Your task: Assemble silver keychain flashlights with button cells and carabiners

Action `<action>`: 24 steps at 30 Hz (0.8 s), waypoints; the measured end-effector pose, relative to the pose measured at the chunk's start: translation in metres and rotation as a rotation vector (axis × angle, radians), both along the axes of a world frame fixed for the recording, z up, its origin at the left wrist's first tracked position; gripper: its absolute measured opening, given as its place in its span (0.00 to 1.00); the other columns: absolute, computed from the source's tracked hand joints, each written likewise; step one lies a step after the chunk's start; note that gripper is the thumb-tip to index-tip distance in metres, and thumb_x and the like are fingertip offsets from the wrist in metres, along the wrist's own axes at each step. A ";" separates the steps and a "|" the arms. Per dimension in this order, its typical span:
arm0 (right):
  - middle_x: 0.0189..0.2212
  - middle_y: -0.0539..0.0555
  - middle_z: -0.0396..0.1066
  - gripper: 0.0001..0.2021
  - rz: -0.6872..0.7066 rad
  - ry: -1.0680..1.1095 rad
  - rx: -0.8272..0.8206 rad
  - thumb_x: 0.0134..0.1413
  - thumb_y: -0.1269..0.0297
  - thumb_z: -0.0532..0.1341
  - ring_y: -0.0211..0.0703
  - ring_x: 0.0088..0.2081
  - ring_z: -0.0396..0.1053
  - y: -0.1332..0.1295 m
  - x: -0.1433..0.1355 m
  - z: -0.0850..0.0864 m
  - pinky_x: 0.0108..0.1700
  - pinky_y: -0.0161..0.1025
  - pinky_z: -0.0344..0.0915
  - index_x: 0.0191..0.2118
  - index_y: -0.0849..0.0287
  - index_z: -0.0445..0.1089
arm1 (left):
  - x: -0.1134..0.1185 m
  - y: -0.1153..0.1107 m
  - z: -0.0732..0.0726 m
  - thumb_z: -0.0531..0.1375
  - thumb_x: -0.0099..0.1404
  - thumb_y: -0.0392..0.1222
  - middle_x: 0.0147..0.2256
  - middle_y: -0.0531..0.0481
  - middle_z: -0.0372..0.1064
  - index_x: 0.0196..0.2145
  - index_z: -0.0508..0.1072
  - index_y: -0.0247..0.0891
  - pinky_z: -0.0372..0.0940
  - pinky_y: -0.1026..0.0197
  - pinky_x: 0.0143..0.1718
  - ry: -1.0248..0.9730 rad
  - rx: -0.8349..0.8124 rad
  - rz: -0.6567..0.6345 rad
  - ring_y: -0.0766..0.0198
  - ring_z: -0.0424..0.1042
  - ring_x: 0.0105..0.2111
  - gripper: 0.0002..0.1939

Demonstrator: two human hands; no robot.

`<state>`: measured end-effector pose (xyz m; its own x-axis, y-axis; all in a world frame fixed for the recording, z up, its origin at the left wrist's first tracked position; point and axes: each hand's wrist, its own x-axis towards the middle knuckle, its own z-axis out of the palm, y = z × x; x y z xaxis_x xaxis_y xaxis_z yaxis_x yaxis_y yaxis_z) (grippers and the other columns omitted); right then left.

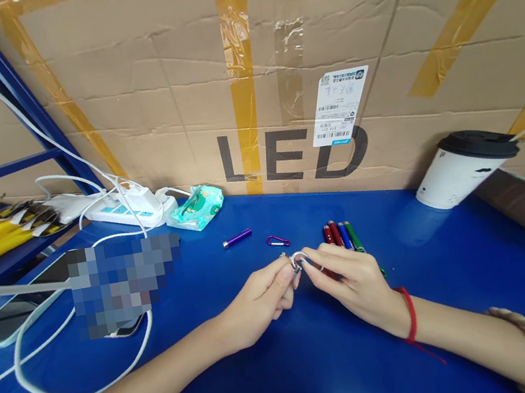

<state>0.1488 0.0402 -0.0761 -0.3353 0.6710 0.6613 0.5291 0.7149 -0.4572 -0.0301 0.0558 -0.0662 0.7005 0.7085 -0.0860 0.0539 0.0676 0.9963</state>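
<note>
My left hand (268, 293) is closed in a pinch around a small metal piece, most of which its fingers hide. My right hand (351, 275) pinches a silver carabiner (299, 259), whose curved end meets the piece at my left fingertips. Just beyond the hands, a magenta carabiner (278, 241) lies flat on the blue table (293, 379). A slim purple metal tube (237, 238) rests to its left. Several red, blue and green metal tubes (344, 235) lie side by side behind my right hand, which partly covers them.
A large cardboard box (167, 105) walls off the back. On the left are a power strip (119, 214), white cables (24, 370), a phone (23, 303) and a green wipes packet (198, 207). A lidded paper cup (459, 170) stands at the back right.
</note>
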 end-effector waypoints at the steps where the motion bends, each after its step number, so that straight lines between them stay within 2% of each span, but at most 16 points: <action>1: 0.22 0.50 0.59 0.08 -0.003 -0.001 -0.010 0.59 0.71 0.54 0.33 0.23 0.56 0.000 0.000 0.000 0.25 0.32 0.57 0.36 0.64 0.70 | 0.001 0.000 0.000 0.44 0.66 0.54 0.20 0.59 0.46 0.29 0.56 0.37 0.44 0.69 0.19 -0.015 -0.032 0.014 0.74 0.43 0.18 0.18; 5: 0.22 0.49 0.56 0.08 0.008 -0.012 -0.062 0.59 0.69 0.53 0.33 0.23 0.55 0.002 0.000 0.001 0.25 0.32 0.57 0.37 0.63 0.70 | 0.002 0.001 0.002 0.44 0.65 0.55 0.18 0.60 0.45 0.28 0.56 0.37 0.43 0.69 0.18 0.002 -0.032 0.084 0.74 0.43 0.18 0.18; 9: 0.25 0.50 0.58 0.12 0.044 -0.035 -0.198 0.61 0.66 0.52 0.34 0.26 0.60 0.003 0.000 0.001 0.28 0.32 0.61 0.46 0.61 0.67 | -0.002 0.004 0.002 0.43 0.66 0.55 0.18 0.59 0.47 0.28 0.59 0.36 0.44 0.69 0.20 0.091 0.112 0.168 0.73 0.45 0.18 0.20; 12: 0.29 0.51 0.61 0.15 0.063 0.018 -0.343 0.61 0.63 0.50 0.33 0.25 0.61 0.002 0.000 0.001 0.25 0.30 0.63 0.51 0.58 0.64 | -0.006 0.007 0.003 0.42 0.66 0.55 0.19 0.58 0.50 0.29 0.59 0.37 0.46 0.68 0.21 0.186 0.236 0.213 0.72 0.48 0.20 0.20; 15: 0.32 0.51 0.63 0.18 0.089 0.084 -0.465 0.59 0.61 0.53 0.33 0.25 0.63 0.000 -0.002 0.001 0.24 0.29 0.63 0.55 0.55 0.58 | -0.007 0.007 0.005 0.43 0.65 0.55 0.19 0.58 0.52 0.30 0.60 0.38 0.47 0.68 0.23 0.324 0.354 0.215 0.71 0.51 0.20 0.19; 17: 0.31 0.50 0.65 0.20 0.127 0.080 -0.520 0.59 0.60 0.53 0.34 0.26 0.63 -0.001 -0.004 0.001 0.25 0.30 0.63 0.56 0.55 0.56 | -0.006 0.007 0.006 0.44 0.65 0.55 0.18 0.59 0.52 0.34 0.62 0.40 0.47 0.67 0.22 0.394 0.388 0.179 0.71 0.52 0.20 0.17; 21: 0.27 0.49 0.66 0.20 0.181 0.053 -0.549 0.62 0.62 0.49 0.34 0.26 0.64 -0.004 -0.005 0.002 0.29 0.33 0.64 0.59 0.56 0.54 | -0.006 0.007 0.007 0.42 0.66 0.55 0.19 0.59 0.55 0.37 0.61 0.42 0.48 0.67 0.23 0.452 0.385 0.135 0.69 0.54 0.20 0.17; 24: 0.27 0.50 0.67 0.19 0.153 -0.005 -0.478 0.61 0.62 0.50 0.35 0.26 0.64 -0.004 -0.005 0.004 0.30 0.33 0.65 0.57 0.56 0.58 | -0.006 0.008 0.009 0.41 0.66 0.55 0.21 0.58 0.58 0.36 0.60 0.42 0.50 0.67 0.24 0.482 0.400 0.143 0.68 0.56 0.21 0.17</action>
